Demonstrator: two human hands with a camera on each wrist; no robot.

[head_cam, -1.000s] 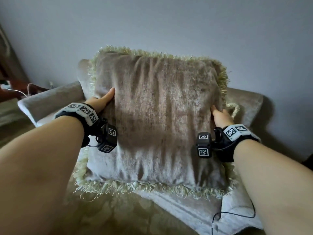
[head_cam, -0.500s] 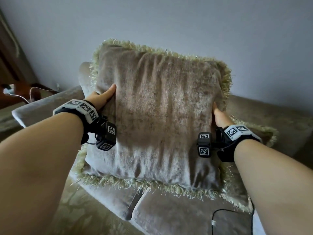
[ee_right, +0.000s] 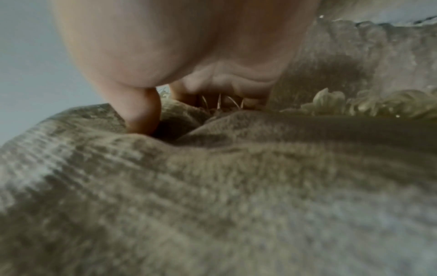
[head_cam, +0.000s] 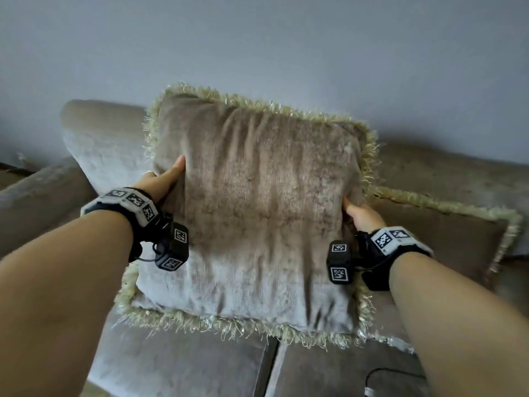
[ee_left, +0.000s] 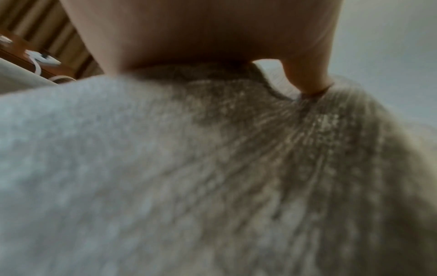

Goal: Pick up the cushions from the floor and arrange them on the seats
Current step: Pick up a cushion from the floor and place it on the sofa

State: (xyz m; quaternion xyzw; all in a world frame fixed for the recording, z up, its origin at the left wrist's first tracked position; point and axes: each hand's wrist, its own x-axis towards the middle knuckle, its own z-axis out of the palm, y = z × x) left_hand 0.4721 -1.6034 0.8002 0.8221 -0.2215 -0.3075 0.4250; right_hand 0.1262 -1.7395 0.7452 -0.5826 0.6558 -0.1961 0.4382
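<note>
Your fingers [head_cam: 156,179] are hidden behind the cushion [head_cam: 257,213]; the second cushion [head_cam: 446,239] is partly covered; both wrist views are blurred.

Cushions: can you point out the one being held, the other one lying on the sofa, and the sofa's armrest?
held cushion [head_cam: 257,213], head view, middle of its velvet front.
second cushion [head_cam: 446,239], head view, brown face beside the right wrist.
armrest [head_cam: 37,202], head view, its top.

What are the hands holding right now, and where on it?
The fringed cushion: left hand grips its left edge, right hand its right edge, thumbs on the front.
</note>
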